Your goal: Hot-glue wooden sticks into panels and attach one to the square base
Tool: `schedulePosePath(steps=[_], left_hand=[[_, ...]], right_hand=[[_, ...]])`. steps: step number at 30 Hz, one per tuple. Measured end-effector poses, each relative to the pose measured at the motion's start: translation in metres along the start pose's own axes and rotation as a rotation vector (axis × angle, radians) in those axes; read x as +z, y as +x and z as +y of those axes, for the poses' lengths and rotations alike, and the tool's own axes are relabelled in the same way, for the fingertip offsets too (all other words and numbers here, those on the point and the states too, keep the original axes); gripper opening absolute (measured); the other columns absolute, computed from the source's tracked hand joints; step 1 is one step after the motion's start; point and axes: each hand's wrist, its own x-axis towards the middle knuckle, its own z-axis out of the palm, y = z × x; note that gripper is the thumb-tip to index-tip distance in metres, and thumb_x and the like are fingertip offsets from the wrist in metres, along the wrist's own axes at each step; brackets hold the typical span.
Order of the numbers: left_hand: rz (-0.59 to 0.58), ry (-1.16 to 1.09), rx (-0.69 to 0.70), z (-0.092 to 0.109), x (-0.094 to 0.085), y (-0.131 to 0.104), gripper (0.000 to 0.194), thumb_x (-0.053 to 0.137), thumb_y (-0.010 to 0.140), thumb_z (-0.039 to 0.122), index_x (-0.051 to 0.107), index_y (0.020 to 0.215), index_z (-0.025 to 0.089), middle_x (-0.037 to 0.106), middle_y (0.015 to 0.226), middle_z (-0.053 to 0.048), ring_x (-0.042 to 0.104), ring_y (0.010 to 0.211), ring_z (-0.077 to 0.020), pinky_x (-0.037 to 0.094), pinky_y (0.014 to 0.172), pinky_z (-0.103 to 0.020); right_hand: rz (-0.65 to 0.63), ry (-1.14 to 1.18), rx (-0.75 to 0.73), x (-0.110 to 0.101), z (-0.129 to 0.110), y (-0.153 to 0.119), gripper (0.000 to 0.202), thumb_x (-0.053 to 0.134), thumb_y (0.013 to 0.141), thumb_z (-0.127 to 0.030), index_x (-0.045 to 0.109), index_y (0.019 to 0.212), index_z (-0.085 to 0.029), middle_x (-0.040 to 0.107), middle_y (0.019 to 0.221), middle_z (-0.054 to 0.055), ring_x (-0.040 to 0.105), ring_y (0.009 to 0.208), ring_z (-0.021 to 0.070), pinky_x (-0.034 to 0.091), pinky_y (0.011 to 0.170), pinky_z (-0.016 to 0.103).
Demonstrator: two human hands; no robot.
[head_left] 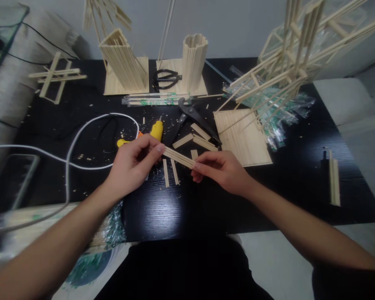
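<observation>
A short flat strip of joined wooden sticks (178, 157) is stretched between my two hands above the black table. My left hand (137, 160) pinches its left end between thumb and fingers. At the other end, my right hand (220, 168) grips it the same way. Just behind my left hand lies a yellow glue gun (156, 131), partly hidden by the fingers. Several short stick pieces (183, 141) are scattered beyond the strip, and two more pieces (165, 173) lie below it. Pliers with dark handles (192, 113) rest open behind them.
Two stick towers (122, 58) (195, 62) stand on wooden bases at the back. A lattice structure (287, 71) rises at right near a square wooden panel (243, 139). A white cable (70, 152) loops at left. Plastic-wrapped sticks (59, 225) lie at front left.
</observation>
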Motion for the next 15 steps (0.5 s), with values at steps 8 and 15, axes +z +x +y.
schedulePosePath(steps=[8, 15], left_hand=[[-0.031, -0.045, 0.004, -0.0043, -0.0010, -0.0012, 0.024, 0.061, 0.101, 0.037, 0.061, 0.083, 0.020, 0.054, 0.070, 0.002, 0.046, 0.062, -0.0124, 0.038, 0.057, -0.027], [-0.013, -0.052, -0.008, -0.0053, -0.0022, -0.0005, 0.025, 0.061, 0.100, 0.039, 0.061, 0.083, 0.020, 0.054, 0.069, 0.002, 0.045, 0.060, -0.0126, 0.037, 0.055, -0.027]], right_hand=[[0.003, 0.023, -0.006, 0.0022, -0.0009, -0.0005, 0.020, 0.081, 0.088, -0.038, 0.078, 0.085, -0.018, 0.077, 0.073, 0.001, 0.074, 0.065, 0.0131, 0.063, 0.065, 0.026], [-0.030, 0.029, -0.006, -0.0023, -0.0036, 0.0011, 0.022, 0.082, 0.088, -0.039, 0.079, 0.085, -0.017, 0.078, 0.076, 0.002, 0.075, 0.066, 0.0146, 0.065, 0.066, 0.029]])
